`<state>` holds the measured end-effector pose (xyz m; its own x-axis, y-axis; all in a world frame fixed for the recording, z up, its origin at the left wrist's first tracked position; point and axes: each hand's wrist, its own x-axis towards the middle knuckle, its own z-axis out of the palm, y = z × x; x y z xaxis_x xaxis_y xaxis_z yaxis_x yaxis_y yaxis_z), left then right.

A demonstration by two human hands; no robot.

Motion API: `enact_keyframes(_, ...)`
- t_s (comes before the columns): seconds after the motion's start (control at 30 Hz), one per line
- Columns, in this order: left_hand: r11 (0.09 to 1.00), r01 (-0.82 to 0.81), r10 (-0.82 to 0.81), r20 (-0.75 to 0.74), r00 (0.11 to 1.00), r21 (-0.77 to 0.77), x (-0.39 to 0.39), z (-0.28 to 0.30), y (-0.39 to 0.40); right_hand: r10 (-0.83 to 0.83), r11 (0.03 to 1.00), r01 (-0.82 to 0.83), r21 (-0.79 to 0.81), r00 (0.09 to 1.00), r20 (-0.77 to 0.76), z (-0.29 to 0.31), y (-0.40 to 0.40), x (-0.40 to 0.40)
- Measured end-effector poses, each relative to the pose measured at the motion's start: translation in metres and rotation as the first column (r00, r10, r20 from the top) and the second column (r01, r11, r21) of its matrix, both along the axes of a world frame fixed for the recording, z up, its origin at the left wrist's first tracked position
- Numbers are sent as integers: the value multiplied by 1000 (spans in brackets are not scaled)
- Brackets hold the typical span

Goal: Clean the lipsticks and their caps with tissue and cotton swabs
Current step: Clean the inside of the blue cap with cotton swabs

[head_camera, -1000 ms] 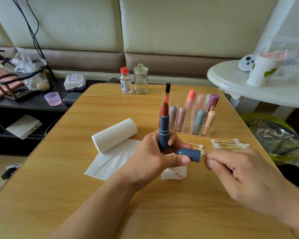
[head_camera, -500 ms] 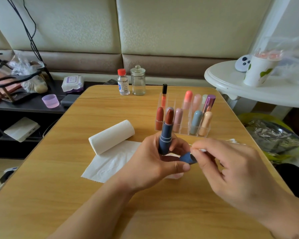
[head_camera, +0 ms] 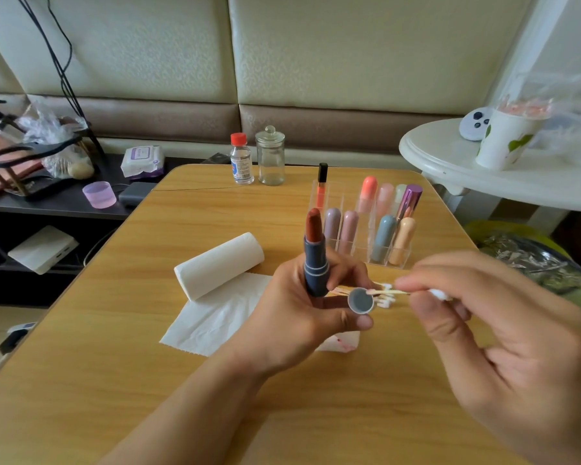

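Observation:
My left hand [head_camera: 302, 310] grips an open blue lipstick [head_camera: 314, 253] upright, its brown-red bullet showing. The same hand pinches the blue cap [head_camera: 360, 301] between thumb and finger, its open mouth turned toward me. My right hand [head_camera: 497, 337] pinches a cotton swab [head_camera: 391, 292] by its wooden stick, the pinkish tip just at the cap's rim. A tissue sheet [head_camera: 215, 317] lies flat under my left hand, beside a tissue roll [head_camera: 220, 263]. A few loose swabs [head_camera: 384, 298] lie behind the cap.
A clear organizer [head_camera: 366, 223] with several capped lipsticks stands behind my hands. A small red-capped bottle [head_camera: 241, 159] and a glass jar [head_camera: 270, 156] stand at the table's far edge. A white round side table [head_camera: 450, 162] with a paper cup [head_camera: 505, 139] is at right.
My left hand has turned the cap so its open mouth faces me. My right hand has drawn back to the right, and the swab it pinches now shows, its tip at the rim.

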<state>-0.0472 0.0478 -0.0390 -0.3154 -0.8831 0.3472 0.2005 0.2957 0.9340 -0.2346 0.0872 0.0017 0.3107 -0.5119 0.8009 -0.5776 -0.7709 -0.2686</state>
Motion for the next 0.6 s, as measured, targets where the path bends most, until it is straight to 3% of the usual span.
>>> enact_keyframes(0.2, 1000, -11, 11, -18, 1000, 1, 0, 1, 0, -75, 995, 68, -79, 993, -94, 3, 2, -5)
enact_keyframes(0.43, 1000, -22, 21, 7, 1000, 21, -1, 3, 1, 14, 996, -26, 86, 991, 137, -8, 0, -12)
enact_keyframes(0.6, 999, -7, 7, 3, 1000, 33, -3, 3, 3, 45, 979, -81, 187, 980, 194, -7, 1, -9)
